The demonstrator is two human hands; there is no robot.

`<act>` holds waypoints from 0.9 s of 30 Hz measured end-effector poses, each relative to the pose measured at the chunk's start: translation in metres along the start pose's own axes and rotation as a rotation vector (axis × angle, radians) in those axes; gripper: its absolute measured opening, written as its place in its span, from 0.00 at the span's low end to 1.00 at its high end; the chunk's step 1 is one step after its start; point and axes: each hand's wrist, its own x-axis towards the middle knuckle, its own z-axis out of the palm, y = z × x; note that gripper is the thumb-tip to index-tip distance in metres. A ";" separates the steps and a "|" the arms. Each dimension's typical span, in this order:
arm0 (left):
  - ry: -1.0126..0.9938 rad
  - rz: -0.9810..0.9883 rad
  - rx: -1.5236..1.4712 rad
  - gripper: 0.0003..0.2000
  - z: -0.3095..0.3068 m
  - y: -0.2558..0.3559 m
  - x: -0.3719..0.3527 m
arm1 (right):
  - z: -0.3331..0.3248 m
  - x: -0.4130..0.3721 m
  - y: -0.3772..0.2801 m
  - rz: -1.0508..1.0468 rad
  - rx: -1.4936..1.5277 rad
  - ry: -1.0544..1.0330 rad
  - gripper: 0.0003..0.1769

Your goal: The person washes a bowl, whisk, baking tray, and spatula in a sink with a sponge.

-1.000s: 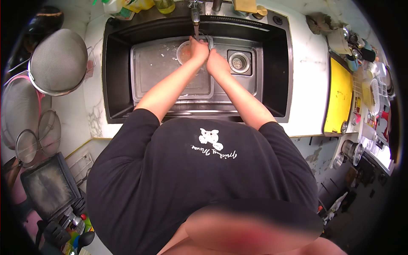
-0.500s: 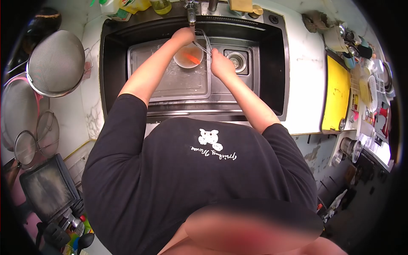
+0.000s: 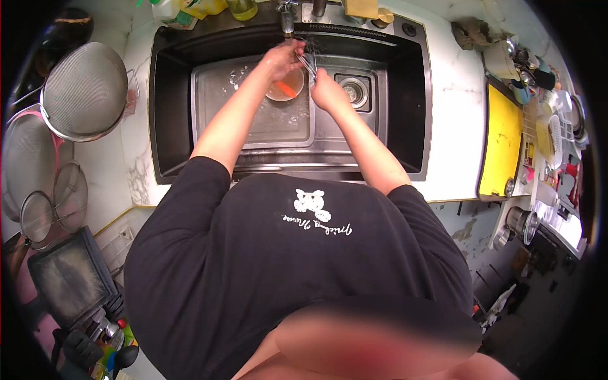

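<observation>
Over the dark sink (image 3: 408, 107), above a grey tray (image 3: 253, 130) and the pale bowl (image 3: 298, 83) set on it. Reaching with the left hand (image 3: 282, 60) beneath the tap (image 3: 287, 25), near the far end of a slim metal utensil (image 3: 308, 66); cannot tell whether gripping. Clamping the utensil in the right hand (image 3: 329, 93), beside the bowl with its orange piece (image 3: 286, 88).

Brightly lit, fisheye distortion, black corners

bowl (image 3: 297, 81) partly hidden, faucet (image 3: 287, 24) cropped
</observation>
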 end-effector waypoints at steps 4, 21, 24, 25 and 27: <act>-0.005 0.049 -0.084 0.11 -0.009 -0.004 -0.003 | 0.003 0.004 -0.002 0.002 0.026 -0.034 0.17; 0.498 0.053 0.035 0.08 -0.020 0.009 0.006 | 0.008 0.000 -0.027 -0.050 0.053 -0.016 0.15; 0.794 0.428 0.820 0.12 -0.015 -0.005 0.000 | 0.008 0.009 -0.025 -0.073 0.115 0.041 0.16; 0.796 0.430 0.822 0.12 -0.017 -0.014 0.003 | 0.007 0.012 -0.027 -0.089 0.145 0.071 0.17; 0.154 0.090 -0.086 0.13 -0.019 -0.027 0.006 | 0.005 0.014 -0.026 -0.074 0.141 -0.003 0.18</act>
